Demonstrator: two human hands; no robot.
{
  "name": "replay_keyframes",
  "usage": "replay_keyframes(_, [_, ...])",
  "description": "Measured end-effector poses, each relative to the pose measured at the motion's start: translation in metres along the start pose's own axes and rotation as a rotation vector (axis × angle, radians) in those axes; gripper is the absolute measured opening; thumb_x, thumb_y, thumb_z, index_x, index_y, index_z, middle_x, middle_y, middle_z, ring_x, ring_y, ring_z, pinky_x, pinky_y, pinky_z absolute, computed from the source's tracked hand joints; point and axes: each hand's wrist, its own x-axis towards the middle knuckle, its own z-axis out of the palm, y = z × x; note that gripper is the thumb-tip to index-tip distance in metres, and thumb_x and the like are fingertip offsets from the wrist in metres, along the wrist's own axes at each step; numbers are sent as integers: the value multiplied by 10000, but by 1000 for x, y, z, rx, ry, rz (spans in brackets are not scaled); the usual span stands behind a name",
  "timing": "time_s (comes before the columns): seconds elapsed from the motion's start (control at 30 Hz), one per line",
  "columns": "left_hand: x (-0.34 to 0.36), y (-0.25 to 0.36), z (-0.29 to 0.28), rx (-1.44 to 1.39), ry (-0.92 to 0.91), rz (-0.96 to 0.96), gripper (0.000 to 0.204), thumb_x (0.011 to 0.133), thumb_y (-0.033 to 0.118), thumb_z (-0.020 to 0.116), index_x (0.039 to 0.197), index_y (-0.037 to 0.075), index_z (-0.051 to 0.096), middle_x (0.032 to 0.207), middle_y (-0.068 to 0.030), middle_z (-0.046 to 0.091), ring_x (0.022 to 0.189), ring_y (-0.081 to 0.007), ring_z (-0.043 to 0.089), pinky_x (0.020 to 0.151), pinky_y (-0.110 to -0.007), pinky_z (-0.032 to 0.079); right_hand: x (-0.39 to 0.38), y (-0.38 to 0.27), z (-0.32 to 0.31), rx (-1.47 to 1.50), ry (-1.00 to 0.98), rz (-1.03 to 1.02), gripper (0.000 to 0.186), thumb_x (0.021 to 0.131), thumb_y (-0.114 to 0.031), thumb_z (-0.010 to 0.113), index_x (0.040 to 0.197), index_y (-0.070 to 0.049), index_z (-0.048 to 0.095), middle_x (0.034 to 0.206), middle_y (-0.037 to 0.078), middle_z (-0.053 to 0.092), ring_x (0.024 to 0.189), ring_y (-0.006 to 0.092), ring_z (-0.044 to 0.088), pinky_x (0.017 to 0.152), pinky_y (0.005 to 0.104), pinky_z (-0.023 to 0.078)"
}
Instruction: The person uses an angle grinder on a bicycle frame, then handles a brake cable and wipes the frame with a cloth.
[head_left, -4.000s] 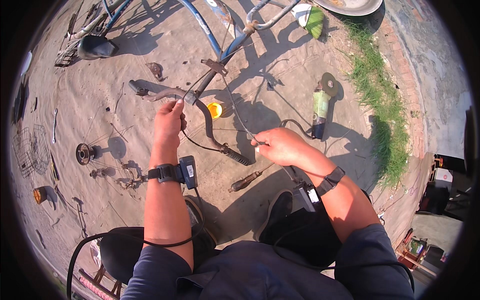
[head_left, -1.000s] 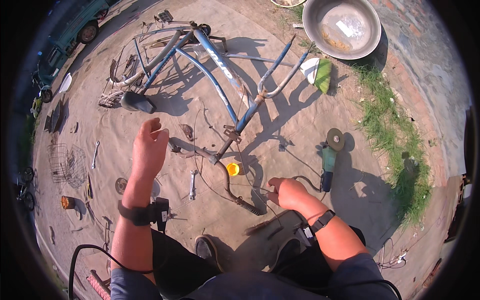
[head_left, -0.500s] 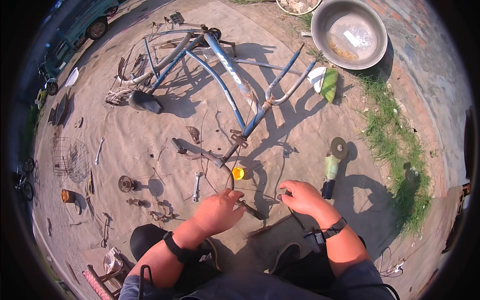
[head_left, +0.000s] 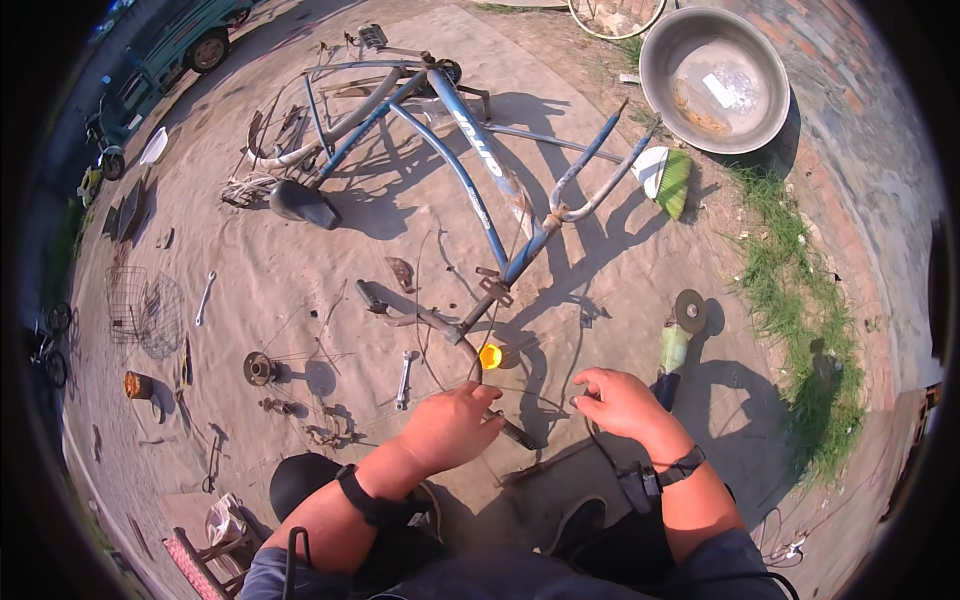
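I saw the left hand (head_left: pixel 448 428) and right hand (head_left: pixel 626 402) loosely curled, apart; whether either pinched the thin dark cable (head_left: pixel 418 300), I couldn't tell. It crossed the rusty curved metal handlebar (head_left: pixel 430 319), eleven o'clock; a tug could have snagged, dragging the blue metal bicycle frame (head_left: pixel 455 105), twelve o'clock.

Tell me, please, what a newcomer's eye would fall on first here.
Probably the blue bike frame, lying across the upper middle of the ground. Next would come the wide metal basin at upper right and the bright yellow cup just right of the handlebar. The left hand and right hand, held apart at lower centre, stand out too.
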Motion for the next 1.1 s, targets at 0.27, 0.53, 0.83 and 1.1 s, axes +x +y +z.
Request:
replay_keyframes(0.27, [0,-4,3,-13,36,11,409,976,327,608,1273,50,661,1157,-188,693,1057,-376,698,929,-462,559,0,-7,1,-1,30,-39,354,919,-294,694,1183,-58,697,951,141,762,877,343,727,785,428,568])
replay_keyframes(0.53, [-1,6,0,2,22,3,401,975,328,618,1272,62,663,1176,-179,695,1072,-367,699,935,-453,558,1,-1,3,-5,23,-72,368,920,-257,713,1211,-34,679,921,155,742,845,331,710,761,412,544])
replay_keyframes(0.83, [-3,10,2,24,-27,0,410,980,342,616,1278,64,663,1191,-177,694,1089,-368,695,947,-451,557,-2,1,0,-38,6,-61,380,925,-261,713,1237,-47,670,956,157,742,885,336,712,787,412,547])
replay_keyframes(1.1, [-3,11,0,30,-27,18,411,980,343,616,1276,62,664,1206,-181,695,1086,-370,695,943,-449,560,-4,1,-1,-56,14,-56,383,924,-276,716,1228,-46,678,950,152,749,883,333,720,785,413,549])
